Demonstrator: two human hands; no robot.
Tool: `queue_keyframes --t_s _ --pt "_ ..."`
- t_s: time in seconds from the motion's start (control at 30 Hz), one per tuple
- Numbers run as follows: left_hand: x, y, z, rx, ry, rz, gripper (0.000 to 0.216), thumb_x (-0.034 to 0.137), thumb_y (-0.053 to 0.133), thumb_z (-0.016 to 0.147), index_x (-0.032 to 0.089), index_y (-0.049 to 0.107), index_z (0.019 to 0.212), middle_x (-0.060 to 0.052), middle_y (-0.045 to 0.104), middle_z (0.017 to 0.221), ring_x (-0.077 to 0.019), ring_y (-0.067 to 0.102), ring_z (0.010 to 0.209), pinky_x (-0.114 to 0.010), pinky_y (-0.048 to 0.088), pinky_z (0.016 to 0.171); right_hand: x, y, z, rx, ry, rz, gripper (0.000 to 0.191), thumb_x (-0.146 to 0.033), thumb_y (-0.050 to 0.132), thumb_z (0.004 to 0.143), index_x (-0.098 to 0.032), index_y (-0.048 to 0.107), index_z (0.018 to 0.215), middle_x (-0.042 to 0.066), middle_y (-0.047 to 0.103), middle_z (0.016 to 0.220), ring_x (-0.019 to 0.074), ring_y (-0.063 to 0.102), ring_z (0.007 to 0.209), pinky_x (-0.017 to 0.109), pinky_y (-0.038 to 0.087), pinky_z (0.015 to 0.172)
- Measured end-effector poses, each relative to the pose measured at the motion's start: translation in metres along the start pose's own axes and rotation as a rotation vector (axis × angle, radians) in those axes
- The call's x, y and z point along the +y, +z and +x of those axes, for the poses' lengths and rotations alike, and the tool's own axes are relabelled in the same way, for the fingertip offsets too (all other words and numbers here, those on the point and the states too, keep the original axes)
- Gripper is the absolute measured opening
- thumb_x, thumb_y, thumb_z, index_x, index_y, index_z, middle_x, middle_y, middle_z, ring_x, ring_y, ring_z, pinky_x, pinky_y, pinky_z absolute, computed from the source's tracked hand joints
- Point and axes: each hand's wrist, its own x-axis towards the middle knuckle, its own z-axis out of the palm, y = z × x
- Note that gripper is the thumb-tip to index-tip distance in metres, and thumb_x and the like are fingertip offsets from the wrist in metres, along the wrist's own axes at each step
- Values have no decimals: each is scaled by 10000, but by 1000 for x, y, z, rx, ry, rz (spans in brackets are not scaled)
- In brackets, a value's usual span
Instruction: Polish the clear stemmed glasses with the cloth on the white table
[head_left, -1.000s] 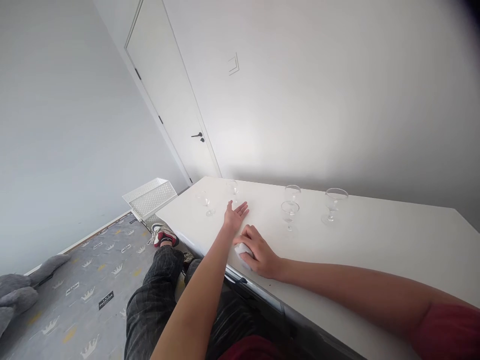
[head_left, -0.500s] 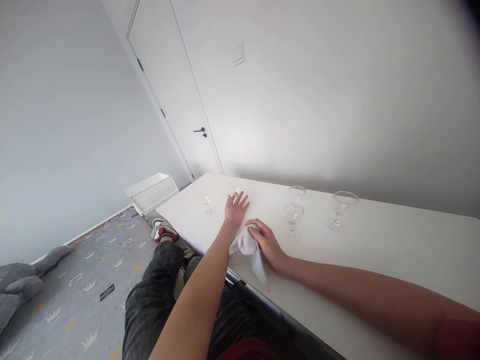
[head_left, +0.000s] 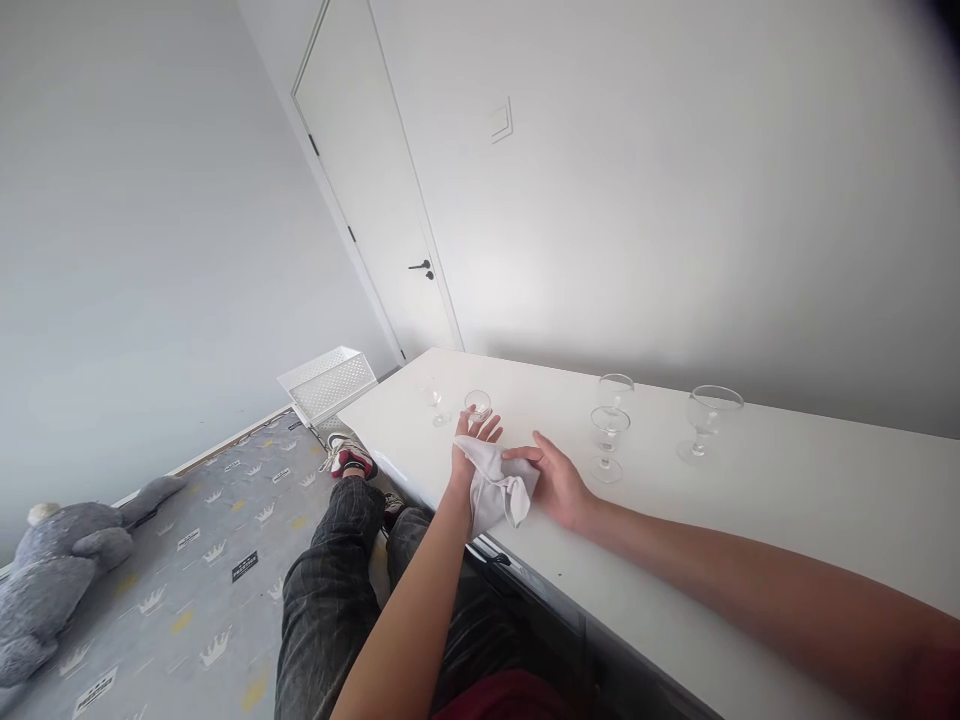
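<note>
My left hand is palm up over the white table, fingers spread. A white cloth lies across its palm and wrist. My right hand pinches the other end of that cloth, thumb toward the left hand. A small stemmed glass stands just past my left fingertips; I cannot tell whether they touch it. Another small glass stands further left.
To the right stand two stemmed glasses and a wider one. A white perforated basket sits on the floor by the table's far end. A grey plush toy lies on the patterned rug; a door is behind.
My right hand lifted the crumpled cloth off the table and carried it onto my left hand. My left hand turned palm up and drew back slightly.
</note>
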Motion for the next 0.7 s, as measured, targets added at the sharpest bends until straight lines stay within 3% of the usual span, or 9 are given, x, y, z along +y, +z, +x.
queue_keyframes --t_s 0.07,0.13,0.17,0.3,0.37,0.47,0.6,0.7 --pt "3 -4 -13 22 98 61 464 514 668 938 282 589 1331 -117 666 1326 -279 709 1179 -410 565 983 2 0 0 9 -51 -65 414 -421 868 705 -241 769 1064 47 737 1032 239 664 887 354 499 784" --pt "6 -9 -24 41 208 97 519 501 700 921 333 549 1389 -95 633 1368 -263 703 1184 -386 569 967 3 0 1 53 -81 -107 684 -255 926 607 -321 689 1245 10 724 1092 213 669 862 338 497 763" --pt "7 -11 -30 49 255 113 528 494 711 917 348 540 1395 -83 624 1365 -246 705 1172 -372 567 970 4 0 1 75 -74 -117 733 -234 929 595 -330 661 1271 5 717 1091 207 667 850 334 494 752" --pt "10 -17 -48 39 385 264 518 480 745 904 329 563 1365 -54 596 1235 -199 731 1062 -372 560 1007 3 -3 5 155 -138 -207 311 -347 838 717 -222 620 899 -1 633 869 183 593 785 306 444 687" --pt "10 -18 -55 12 429 375 512 486 734 914 314 578 1371 -55 577 1214 -198 732 1041 -378 564 1003 3 -6 7 271 -272 -328 270 -363 760 774 -228 527 800 -23 550 799 164 523 749 288 399 655" --pt "9 -17 -62 -16 449 512 502 485 733 917 309 604 1369 -54 581 1216 -184 726 1013 -343 551 988 3 -7 7 431 -439 -509 236 -364 682 824 -242 481 806 -30 520 802 163 480 743 284 377 656" --pt "8 -18 -65 -107 361 659 527 492 750 899 307 613 1374 -61 621 1216 -184 728 987 -310 554 930 0 0 5 336 -522 -618 191 -363 662 845 -241 515 854 -9 618 846 192 567 808 316 435 747" --pt "10 -19 -63 -135 284 729 531 516 742 898 299 629 1370 -72 656 1230 -186 735 941 -318 567 894 -3 7 0 240 -512 -676 227 -309 672 831 -253 589 1034 31 717 1044 221 641 944 346 478 830"
